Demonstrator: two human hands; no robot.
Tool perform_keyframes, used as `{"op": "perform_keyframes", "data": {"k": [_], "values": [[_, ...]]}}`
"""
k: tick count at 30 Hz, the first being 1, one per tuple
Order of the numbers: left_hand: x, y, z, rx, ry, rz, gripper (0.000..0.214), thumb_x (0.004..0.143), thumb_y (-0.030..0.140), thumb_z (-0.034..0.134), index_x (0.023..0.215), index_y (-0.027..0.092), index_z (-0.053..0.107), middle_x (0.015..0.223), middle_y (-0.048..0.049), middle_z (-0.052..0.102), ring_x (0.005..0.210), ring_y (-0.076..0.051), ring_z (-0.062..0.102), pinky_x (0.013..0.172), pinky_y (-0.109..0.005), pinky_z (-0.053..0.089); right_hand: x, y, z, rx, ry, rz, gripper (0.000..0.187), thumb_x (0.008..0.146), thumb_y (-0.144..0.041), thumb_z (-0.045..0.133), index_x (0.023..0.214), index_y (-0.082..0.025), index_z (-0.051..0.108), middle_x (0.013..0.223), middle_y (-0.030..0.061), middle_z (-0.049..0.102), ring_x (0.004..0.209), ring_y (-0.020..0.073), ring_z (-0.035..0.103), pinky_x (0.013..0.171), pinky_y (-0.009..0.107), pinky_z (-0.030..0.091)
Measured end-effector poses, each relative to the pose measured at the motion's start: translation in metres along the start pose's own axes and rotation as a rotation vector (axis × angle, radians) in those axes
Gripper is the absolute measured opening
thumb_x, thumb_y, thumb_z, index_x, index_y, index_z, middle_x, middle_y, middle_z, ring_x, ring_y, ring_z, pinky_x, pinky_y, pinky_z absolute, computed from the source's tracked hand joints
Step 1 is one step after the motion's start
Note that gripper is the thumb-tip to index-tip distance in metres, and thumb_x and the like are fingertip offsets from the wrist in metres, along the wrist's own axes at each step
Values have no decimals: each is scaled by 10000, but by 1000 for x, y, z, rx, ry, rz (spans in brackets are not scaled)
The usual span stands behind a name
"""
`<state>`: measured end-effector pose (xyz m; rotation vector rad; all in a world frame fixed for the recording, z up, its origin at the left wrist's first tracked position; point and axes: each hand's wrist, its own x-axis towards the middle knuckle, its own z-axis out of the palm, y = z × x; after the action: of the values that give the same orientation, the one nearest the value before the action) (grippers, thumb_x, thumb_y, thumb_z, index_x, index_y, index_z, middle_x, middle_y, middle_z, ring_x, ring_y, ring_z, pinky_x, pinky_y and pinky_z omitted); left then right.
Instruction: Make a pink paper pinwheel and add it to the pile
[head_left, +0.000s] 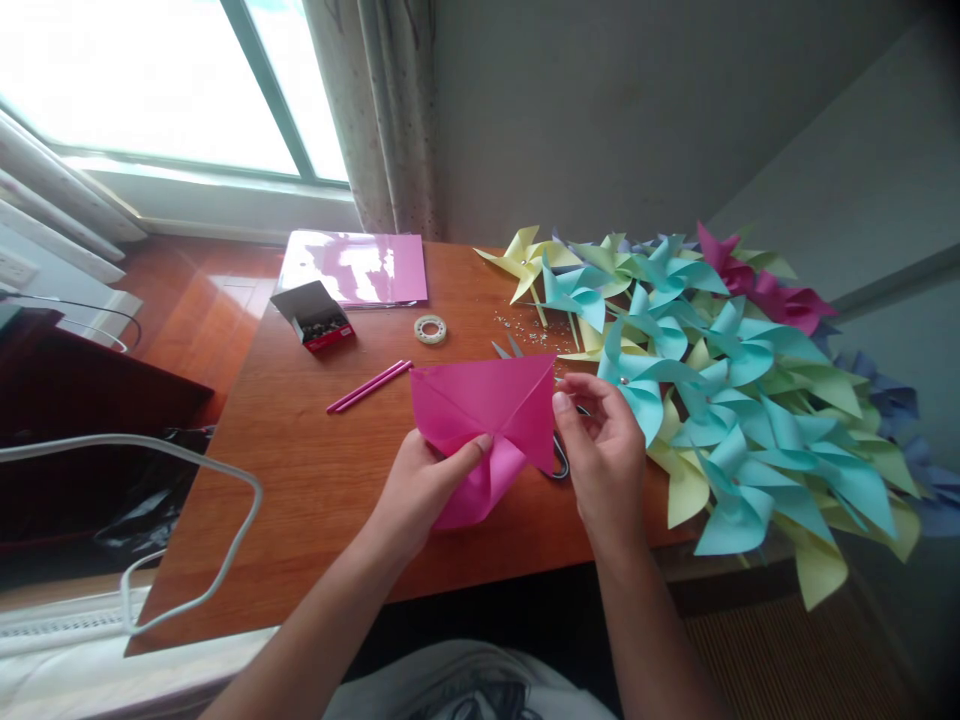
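Over the counter [300,470], left hand [420,485] and right hand [604,455] each have a grip clamped on the pink paper [487,405], mid-fold; the flaps seem to need steady centring.

Nothing here can be read; any print on the small box [315,315] on the table [300,470] is too blurred.

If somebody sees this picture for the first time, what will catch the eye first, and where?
First, the big heap of paper pinwheels, blue, yellow-green and magenta, covering the right side of the wooden table. Next, the pink folded paper at the centre, held between the left hand and the right hand. Behind it lie two pink sticks, a tape roll and an open box.
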<state>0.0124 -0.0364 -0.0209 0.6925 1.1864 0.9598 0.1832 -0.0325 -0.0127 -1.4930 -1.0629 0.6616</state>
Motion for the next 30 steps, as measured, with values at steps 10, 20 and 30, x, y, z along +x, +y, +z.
{"op": "perform_keyframes", "data": {"k": [10,20,30], "values": [[1,-2,0,2,0,12,270,724,357,850,861,150,744,800,-6,755,696,-138,611,629,-202,470,-5,3,2,90,80,-71,105,868,-295,729,930,-212,710,873,34,717,772,168,681,717,305,572],[1,-1,1,4,-16,46,225,736,316,842,835,140,744,783,-1,755,695,-134,611,653,-207,482,-23,-12,-8,-398,-198,-766,222,863,-27,685,1002,-192,739,861,80,713,839,215,654,784,390,558],[0,0,1,-72,-74,67,179,746,269,830,852,151,747,752,-5,773,732,-156,660,668,-204,501,-20,0,-10,-533,-305,-885,235,873,-39,685,1046,-184,751,917,87,735,893,232,648,817,399,516]]}}
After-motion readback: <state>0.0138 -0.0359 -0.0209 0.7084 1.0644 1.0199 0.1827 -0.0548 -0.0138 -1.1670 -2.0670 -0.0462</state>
